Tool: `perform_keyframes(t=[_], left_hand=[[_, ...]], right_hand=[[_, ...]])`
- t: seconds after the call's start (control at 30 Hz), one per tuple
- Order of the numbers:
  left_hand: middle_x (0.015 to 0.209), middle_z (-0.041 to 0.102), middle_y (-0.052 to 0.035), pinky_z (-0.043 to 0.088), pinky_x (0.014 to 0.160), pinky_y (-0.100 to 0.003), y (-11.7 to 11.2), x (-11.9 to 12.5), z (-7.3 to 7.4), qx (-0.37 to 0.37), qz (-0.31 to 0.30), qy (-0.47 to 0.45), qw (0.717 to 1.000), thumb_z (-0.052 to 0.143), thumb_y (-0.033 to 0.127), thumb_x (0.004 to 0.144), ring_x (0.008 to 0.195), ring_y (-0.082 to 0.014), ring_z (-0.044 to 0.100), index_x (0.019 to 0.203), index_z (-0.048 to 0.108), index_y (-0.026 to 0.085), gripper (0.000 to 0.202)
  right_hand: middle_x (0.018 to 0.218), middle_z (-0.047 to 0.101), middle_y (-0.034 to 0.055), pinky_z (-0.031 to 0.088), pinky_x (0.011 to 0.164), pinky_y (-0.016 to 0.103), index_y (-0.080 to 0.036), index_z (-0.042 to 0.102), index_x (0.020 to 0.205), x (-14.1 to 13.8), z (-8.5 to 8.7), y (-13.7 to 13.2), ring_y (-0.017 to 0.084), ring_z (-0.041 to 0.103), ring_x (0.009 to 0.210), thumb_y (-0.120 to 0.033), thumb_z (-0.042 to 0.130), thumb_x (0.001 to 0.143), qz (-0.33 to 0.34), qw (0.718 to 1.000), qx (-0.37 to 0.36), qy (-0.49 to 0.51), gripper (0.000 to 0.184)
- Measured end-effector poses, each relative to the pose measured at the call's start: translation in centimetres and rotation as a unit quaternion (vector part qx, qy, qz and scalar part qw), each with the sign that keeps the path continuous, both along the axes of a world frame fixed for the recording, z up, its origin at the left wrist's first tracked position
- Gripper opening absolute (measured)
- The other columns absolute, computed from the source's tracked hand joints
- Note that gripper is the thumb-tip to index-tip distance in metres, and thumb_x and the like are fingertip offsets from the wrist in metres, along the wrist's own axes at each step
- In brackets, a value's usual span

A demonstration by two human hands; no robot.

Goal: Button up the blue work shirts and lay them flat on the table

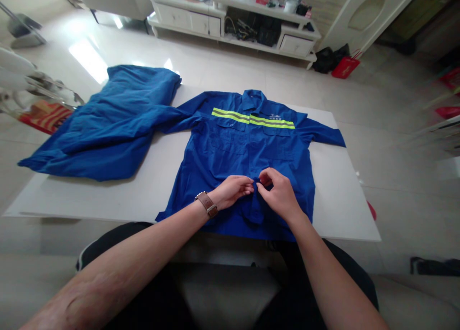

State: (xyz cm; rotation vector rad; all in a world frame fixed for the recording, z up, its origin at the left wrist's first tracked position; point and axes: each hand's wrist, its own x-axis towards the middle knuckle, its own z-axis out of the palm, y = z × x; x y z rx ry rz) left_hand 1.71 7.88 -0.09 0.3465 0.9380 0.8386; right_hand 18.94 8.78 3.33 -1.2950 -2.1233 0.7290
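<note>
A blue work jacket (pixel 219 153) lies front up on the white table (pixel 338 191), collar away from me and sleeves out to both sides. A yellow-green reflective band runs across its chest. At the lower front opening my left hand (pixel 233 190), with a watch on the wrist, pinches the placket edge. Facing it, my right hand (pixel 278 191) pinches the same strip between thumb and fingers. The cloth is lifted slightly between them. Whether a button sits in the fingertips is hidden. Below the hands the placket hangs down in a loose fold.
A heap of blue cloth (pixel 122 114) covers the table's left end and touches the jacket's sleeve. Behind the table stands a low white cabinet (pixel 187 18) with items on top. A red bag (pixel 345 67) rests on the floor. Another striped red bag (pixel 45 117) is at the left.
</note>
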Motion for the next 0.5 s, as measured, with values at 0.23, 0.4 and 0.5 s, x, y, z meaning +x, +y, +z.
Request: perform_keyframes(t=[0.23, 0.4, 0.5], left_hand=[[0.066, 0.064, -0.0033, 0.048, 0.063, -0.019, -0.08, -0.01, 0.22, 0.013, 0.003, -0.002, 1.0, 0.065, 0.01, 0.086, 0.06, -0.007, 0.059, 0.068, 0.067, 0.01, 0.017], [0.068, 0.065, -0.0019, 0.046, 0.066, -0.019, -0.26, 0.08, -0.16, 0.039, 0.003, 0.006, 0.999, 0.083, 0.018, 0.074, 0.063, -0.0064, 0.058, 0.074, 0.07, 0.009, 0.015], [0.065, 0.063, -0.0006, 0.044, 0.065, -0.02, -0.24, 0.05, -0.35, 0.057, 0.0, 0.017, 0.998, 0.089, 0.025, 0.067, 0.062, -0.0064, 0.056, 0.071, 0.069, 0.011, 0.025]], right_hand=[[0.082, 0.066, 0.0012, 0.047, 0.073, 0.03, -0.023, 0.058, 0.09, 0.15, 0.03, -0.03, 0.018, 0.063, 0.075, -0.014, 0.059, 0.086, 0.001, 1.0, -0.002, -0.005, 0.01], [0.082, 0.067, 0.0016, 0.047, 0.073, 0.03, -0.023, 0.059, 0.091, 0.27, 0.03, 0.0, 0.018, 0.064, 0.075, -0.014, 0.057, 0.087, 0.007, 1.0, 0.001, -0.027, 0.01], [0.082, 0.067, 0.0015, 0.048, 0.073, 0.03, -0.023, 0.059, 0.091, 0.23, 0.15, 0.07, 0.018, 0.064, 0.076, -0.016, 0.058, 0.086, 0.016, 1.0, -0.004, -0.022, 0.009]])
